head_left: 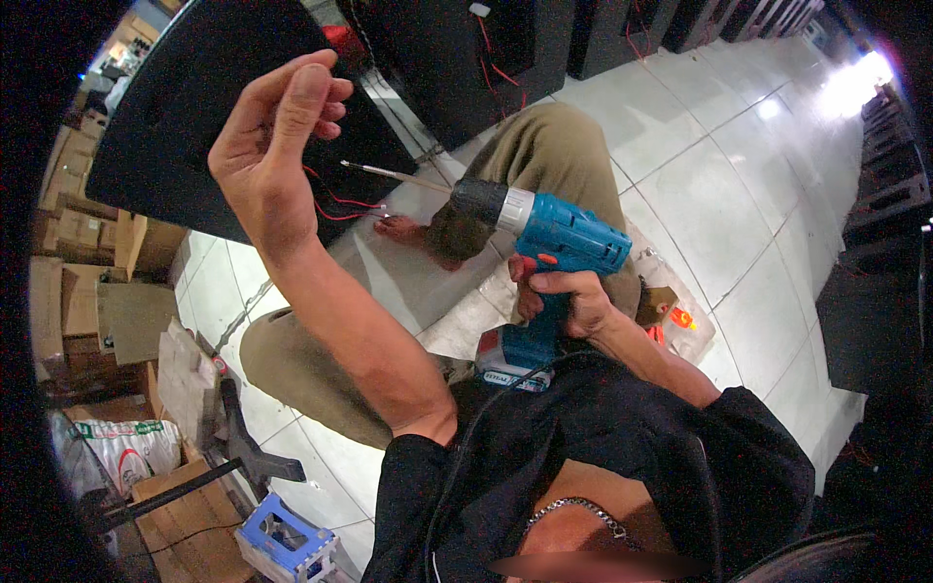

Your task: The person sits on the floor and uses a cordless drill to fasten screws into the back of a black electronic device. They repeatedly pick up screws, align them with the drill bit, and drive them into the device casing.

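Note:
My right hand point(578, 296) is wrapped round the grip of a blue cordless drill point(573, 233), a finger at its orange-red trigger. A long thin screwdriver bit point(394, 175) sticks out of the chuck toward the left, its tip in the air. Raised at the upper left is my left hand point(282, 126), fingers curled and thumb pressed toward them; whatever they pinch, if anything, is too small to see. Behind that hand stands a large black panel point(175, 126), and red wires point(340, 204) hang from it near the bit's tip.
Cardboard boxes point(83, 228) are stacked on the left, above a white sack point(131, 452). A blue plastic stool point(287, 539) stands at lower left. More black cabinets point(466, 68) with red wires line the back. My bent knees and bare foot point(403, 231) frame the white tiled floor point(700, 185).

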`<action>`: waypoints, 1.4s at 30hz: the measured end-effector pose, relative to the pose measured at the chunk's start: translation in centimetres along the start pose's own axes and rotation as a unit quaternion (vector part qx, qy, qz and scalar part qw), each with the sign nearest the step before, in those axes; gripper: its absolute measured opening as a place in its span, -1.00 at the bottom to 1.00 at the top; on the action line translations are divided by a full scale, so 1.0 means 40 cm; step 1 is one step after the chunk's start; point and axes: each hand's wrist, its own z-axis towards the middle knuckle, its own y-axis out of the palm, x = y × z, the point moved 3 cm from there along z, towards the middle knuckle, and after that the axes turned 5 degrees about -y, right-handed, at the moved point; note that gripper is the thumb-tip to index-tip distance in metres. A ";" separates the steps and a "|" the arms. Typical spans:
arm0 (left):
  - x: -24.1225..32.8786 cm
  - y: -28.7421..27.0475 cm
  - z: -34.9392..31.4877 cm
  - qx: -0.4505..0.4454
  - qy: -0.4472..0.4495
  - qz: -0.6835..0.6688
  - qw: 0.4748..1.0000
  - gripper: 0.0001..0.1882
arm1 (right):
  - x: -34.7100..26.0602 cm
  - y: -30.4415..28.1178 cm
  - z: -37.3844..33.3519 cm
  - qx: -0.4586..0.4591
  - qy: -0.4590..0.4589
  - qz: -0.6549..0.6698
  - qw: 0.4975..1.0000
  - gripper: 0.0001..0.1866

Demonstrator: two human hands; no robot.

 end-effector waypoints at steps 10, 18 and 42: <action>-0.010 0.140 0.205 -0.131 -0.081 0.157 0.975 -0.76 | -0.109 -0.114 -0.018 -0.023 0.000 0.080 0.997 -0.67; -0.058 0.203 0.406 -0.122 -0.066 0.211 0.968 -0.68 | -0.171 -0.179 0.000 -0.040 -0.003 0.114 0.993 -0.66; -0.107 0.566 0.690 -0.120 0.192 0.392 0.892 -0.79 | -0.321 -0.336 0.090 0.062 -0.145 0.152 0.976 -0.46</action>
